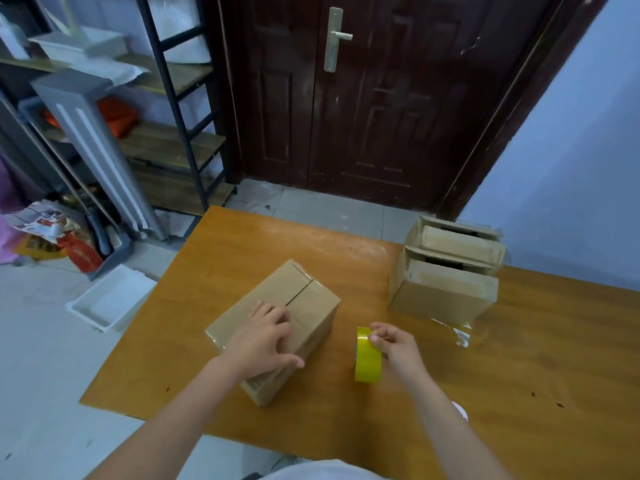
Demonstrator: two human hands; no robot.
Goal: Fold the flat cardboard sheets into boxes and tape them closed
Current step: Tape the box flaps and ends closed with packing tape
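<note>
Left hand (268,336) rests flat on the closed box (277,323), fingers spread, gripping nothing. Right hand (394,346) pinches the yellow tape roll (367,356), which stands on edge on the table (519,393) just right of the box.

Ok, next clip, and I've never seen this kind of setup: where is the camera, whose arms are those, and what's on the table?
There is no machine here. A person wears one wide-angle camera on the head, looking forward and down, so the two bare arms coming in from the bottom edge are their own.

The left hand rests on top of a closed cardboard box near the middle of the orange wooden table, fingers spread over the flaps, which look partly taped. The right hand pinches the top of a yellow tape roll standing on edge beside that box, perhaps picking at the tape's end.

Further back on the right sit two more cardboard boxes, their tops not fully shut. Behind the table are a dark door and metal shelves.
</note>
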